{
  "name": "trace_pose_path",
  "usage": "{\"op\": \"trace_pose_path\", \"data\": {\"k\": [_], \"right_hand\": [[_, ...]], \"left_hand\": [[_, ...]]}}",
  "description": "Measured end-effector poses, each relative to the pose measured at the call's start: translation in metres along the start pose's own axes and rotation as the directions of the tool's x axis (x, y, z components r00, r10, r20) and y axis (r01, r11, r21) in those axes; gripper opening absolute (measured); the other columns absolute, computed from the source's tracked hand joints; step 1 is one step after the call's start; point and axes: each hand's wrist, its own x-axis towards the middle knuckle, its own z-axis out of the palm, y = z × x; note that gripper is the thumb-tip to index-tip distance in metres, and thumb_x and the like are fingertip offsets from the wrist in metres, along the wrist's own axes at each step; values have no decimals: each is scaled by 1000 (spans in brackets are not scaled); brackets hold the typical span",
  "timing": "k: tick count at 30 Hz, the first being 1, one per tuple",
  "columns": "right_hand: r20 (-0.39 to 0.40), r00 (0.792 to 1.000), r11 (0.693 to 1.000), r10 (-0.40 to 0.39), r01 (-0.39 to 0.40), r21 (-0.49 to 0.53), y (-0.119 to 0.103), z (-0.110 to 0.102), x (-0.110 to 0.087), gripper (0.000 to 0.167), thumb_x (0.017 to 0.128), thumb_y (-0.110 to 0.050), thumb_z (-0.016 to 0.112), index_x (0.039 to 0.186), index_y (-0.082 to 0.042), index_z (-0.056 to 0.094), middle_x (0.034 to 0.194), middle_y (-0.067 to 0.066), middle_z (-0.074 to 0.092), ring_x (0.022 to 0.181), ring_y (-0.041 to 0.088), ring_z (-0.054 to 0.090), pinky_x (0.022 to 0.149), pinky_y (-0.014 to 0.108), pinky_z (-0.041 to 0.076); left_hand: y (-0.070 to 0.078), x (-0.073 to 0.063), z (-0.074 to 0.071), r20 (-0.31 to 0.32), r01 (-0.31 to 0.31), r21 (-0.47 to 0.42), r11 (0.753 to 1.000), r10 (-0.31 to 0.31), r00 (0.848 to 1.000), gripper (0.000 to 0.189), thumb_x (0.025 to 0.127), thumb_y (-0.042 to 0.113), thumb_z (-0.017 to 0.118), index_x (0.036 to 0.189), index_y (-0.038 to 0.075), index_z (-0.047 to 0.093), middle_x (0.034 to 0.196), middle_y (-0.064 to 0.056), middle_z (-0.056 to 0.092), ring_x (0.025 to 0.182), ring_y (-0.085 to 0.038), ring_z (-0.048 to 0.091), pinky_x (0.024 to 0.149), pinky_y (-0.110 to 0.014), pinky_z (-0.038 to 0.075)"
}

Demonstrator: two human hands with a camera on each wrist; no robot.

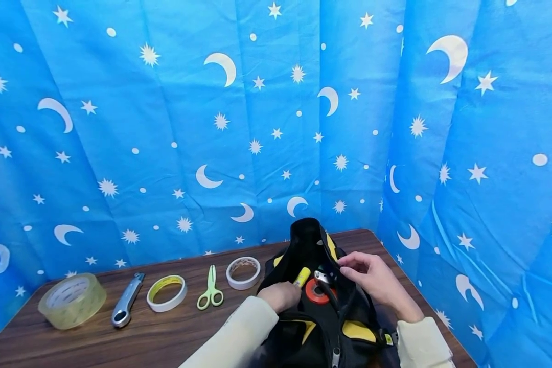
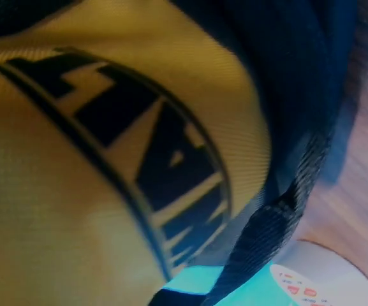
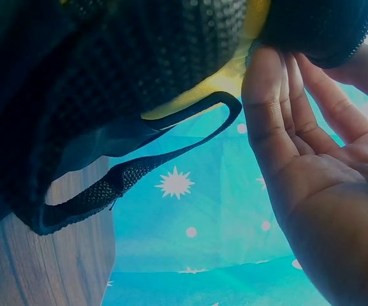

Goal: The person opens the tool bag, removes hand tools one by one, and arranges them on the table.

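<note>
- Gripping a yellow glue stick (image 1: 302,276) in the left hand (image 1: 281,296), just inside the mouth of the black-and-yellow tool bag (image 1: 319,327).
- Pinching the bag's rim with the right hand (image 1: 376,278), probably to hold the opening wide for access.
- Containing, inside the bag: a red tape roll (image 1: 310,291) beside a metal-headed tool (image 1: 322,276), type unclear.
- Bearing, on the worktop (image 1: 165,342) left of the bag: clear packing tape (image 1: 75,309), silver utility knife (image 1: 128,300), yellow-cored tape (image 1: 167,306), green scissors (image 1: 210,295) and white tape roll (image 1: 244,285); spaced apart in a row, presumably for easy individual pickup.
- Reading "WALT" in black on the yellow panel (image 2: 62,191), left wrist view; likely part of DEWALT.
- Showing small red print on a white roll beside the bag, same view; too blurred to read.
</note>
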Motion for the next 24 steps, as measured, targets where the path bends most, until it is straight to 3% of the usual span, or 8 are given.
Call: {"op": "trace_pose_path", "data": {"k": [5,9,14,18,21,24], "right_hand": [[3,1000,1000,5,-5,-7,-1,3,1,19,91,-20,65,107,-11,68,98,2,65,82,22,55,72,33,48],[-1,1000,1000,20,-20,-13,-1,4,2,18,90,-20,65,107,-13,68,95,1,64,81,22,55,70,34,48],[2,1000,1000,26,-26,-9,-2,4,1,20,90,-22,65,107,-11,68,94,2,64,80,22,54,69,33,47],[3,1000,1000,26,-26,-9,-2,4,1,20,90,-23,65,106,-11,68,94,2,64,79,22,54,68,33,47],[5,1000,1000,18,-18,-7,-2,4,1,21,90,-23,65,106,-10,68,94,2,64,78,22,53,66,32,47],[8,1000,1000,7,-7,-10,-1,4,2,21,90,-23,65,106,-10,68,93,3,63,77,22,54,64,31,46]], "left_hand": [[-5,1,4,-64,-113,18,993,114,991,19,95,10,50,78,12,58,67,-5,50,54,-18,45,55,-31,35],[-5,1,3,-158,-170,47,984,175,972,14,93,8,55,81,15,59,65,-1,50,53,-15,49,53,-30,38],[-2,0,3,-247,-183,81,980,197,949,10,85,9,66,88,16,60,66,2,50,54,-11,49,52,-29,41],[0,-3,2,-301,-190,67,979,202,932,11,83,14,68,85,18,57,64,3,48,52,-10,48,50,-27,40],[0,-7,-2,-347,-226,49,973,229,909,13,86,14,65,81,19,54,62,5,47,50,-9,47,46,-26,39],[0,-13,-9,-406,-276,39,960,268,874,13,89,12,61,83,19,52,62,7,47,49,-6,45,44,-23,38]]}}
